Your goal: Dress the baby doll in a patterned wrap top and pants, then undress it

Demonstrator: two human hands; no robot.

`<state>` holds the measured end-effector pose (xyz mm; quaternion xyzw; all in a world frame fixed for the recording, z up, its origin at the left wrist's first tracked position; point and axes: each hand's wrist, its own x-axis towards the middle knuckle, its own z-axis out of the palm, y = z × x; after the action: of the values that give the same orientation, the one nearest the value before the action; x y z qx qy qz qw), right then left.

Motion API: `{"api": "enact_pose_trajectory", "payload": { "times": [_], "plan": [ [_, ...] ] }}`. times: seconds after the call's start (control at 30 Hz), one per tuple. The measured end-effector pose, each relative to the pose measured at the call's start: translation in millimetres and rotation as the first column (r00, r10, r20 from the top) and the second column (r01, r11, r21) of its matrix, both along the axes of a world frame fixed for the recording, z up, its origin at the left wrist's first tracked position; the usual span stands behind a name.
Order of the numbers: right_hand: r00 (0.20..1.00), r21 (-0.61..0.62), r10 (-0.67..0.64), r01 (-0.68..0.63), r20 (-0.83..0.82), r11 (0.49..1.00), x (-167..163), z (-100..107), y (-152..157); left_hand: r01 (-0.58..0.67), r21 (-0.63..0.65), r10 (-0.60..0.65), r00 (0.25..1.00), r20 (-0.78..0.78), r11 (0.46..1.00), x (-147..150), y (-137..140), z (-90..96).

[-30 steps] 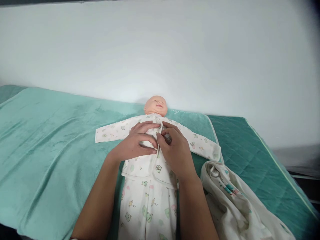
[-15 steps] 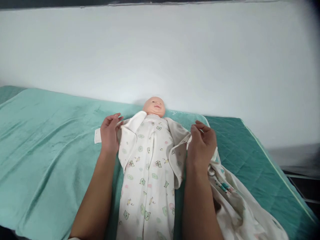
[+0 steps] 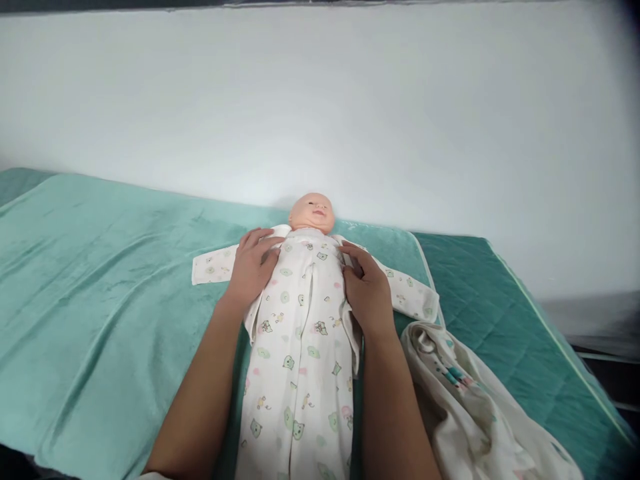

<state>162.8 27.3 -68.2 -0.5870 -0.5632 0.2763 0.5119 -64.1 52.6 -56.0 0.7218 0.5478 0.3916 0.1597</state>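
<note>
A baby doll [image 3: 313, 212] lies on its back, its head by the wall. White animal-print clothing [image 3: 305, 347] covers its body, under an open jacket with matching sleeves. My left hand [image 3: 254, 267] rests on the jacket at the picture-left side of the chest, fingers stretched out. Across from it, my right hand [image 3: 369, 288] touches the jacket's other front edge, its thumb and forefinger apart. The left-hand sleeve [image 3: 213, 265] and the right-hand sleeve [image 3: 413, 297] lie spread outward on the bed. My hands hide parts of the jacket fronts.
A light green blanket [image 3: 110, 287] covers the bed under the doll. To the right is a darker green quilted mat [image 3: 465, 280]. A crumpled white printed cloth [image 3: 480, 407] lies beside my right forearm. The white wall [image 3: 320, 100] stands behind the bed.
Both hands have moved inward from the jacket's outspread sides to the doll's chest. The lifted jacket fronts have come down, and both sleeves now show more fully.
</note>
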Motion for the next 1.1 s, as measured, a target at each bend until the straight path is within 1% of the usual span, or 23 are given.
{"api": "enact_pose_trajectory", "payload": {
  "times": [0.13, 0.27, 0.4, 0.47, 0.53, 0.6, 0.63, 0.7, 0.77, 0.83, 0.87, 0.93, 0.97, 1.0, 1.03, 1.1],
  "plan": [
    [0.992, 0.050, -0.012, 0.006, 0.122, 0.999, 6, -7, 4, -0.069, -0.021, 0.066, 0.992, -0.108, 0.997, -5, 3, -2.6],
    [0.964, 0.077, -0.034, 0.014, 0.265, 0.997, 10, -10, 7, -0.153, -0.015, 0.145, 0.962, -0.231, 0.988, -6, 5, -2.7],
    [0.911, 0.062, -0.030, 0.005, 0.411, 0.998, 12, -11, 13, -0.162, 0.008, 0.157, 0.943, -0.293, 0.987, -6, 6, -0.8],
    [0.872, 0.039, -0.008, -0.013, 0.489, 0.999, 17, -9, 17, -0.160, 0.023, 0.160, 0.941, -0.300, 0.987, -6, 6, -0.3],
    [0.839, 0.008, 0.045, -0.059, 0.543, 0.998, 27, -8, 22, -0.167, 0.043, 0.172, 0.936, -0.307, 0.985, -7, 7, -0.6],
    [0.824, -0.026, 0.105, -0.108, 0.557, 0.994, 43, -7, 28, -0.190, 0.072, 0.203, 0.930, -0.305, 0.979, -9, 8, -1.8],
    [0.826, -0.038, 0.114, -0.112, 0.552, 0.993, 53, -8, 30, -0.211, 0.087, 0.227, 0.928, -0.295, 0.974, -11, 8, -2.8],
    [0.849, -0.045, 0.090, -0.078, 0.520, 0.996, 70, -11, 34, -0.273, 0.116, 0.294, 0.924, -0.247, 0.955, -17, 9, -4.9],
    [0.870, -0.037, 0.045, -0.031, 0.491, 0.999, 80, -14, 35, -0.357, 0.124, 0.375, 0.910, -0.176, 0.926, -24, 9, -6.7],
    [0.859, 0.000, 0.008, -0.009, 0.512, 1.000, 80, -13, 32, -0.424, 0.106, 0.435, 0.891, -0.131, 0.900, -30, 10, -7.1],
    [0.842, 0.035, -0.015, -0.005, 0.540, 0.999, 75, -10, 29, -0.436, 0.096, 0.446, 0.886, -0.129, 0.895, -31, 9, -6.5],
    [0.808, 0.116, -0.047, -0.026, 0.587, 0.993, 62, -3, 22, -0.418, 0.109, 0.430, 0.891, -0.144, 0.902, -30, 8, -3.5],
    [0.802, 0.143, -0.034, -0.064, 0.596, 0.988, 54, 1, 18, -0.383, 0.134, 0.401, 0.904, -0.152, 0.914, -27, 8, -1.4],
    [0.803, 0.149, 0.013, -0.126, 0.596, 0.981, 47, 5, 15, -0.325, 0.159, 0.349, 0.924, -0.155, 0.932, -24, 7, 0.9],
    [0.801, 0.133, 0.085, -0.202, 0.592, 0.970, 41, 7, 13, -0.240, 0.168, 0.266, 0.951, -0.158, 0.956, -21, 7, 3.2],
    [0.771, 0.069, 0.232, -0.335, 0.593, 0.940, 34, 6, 11, -0.026, 0.125, 0.048, 0.983, -0.178, 0.992, -14, 7, 6.5]
  ]
}}
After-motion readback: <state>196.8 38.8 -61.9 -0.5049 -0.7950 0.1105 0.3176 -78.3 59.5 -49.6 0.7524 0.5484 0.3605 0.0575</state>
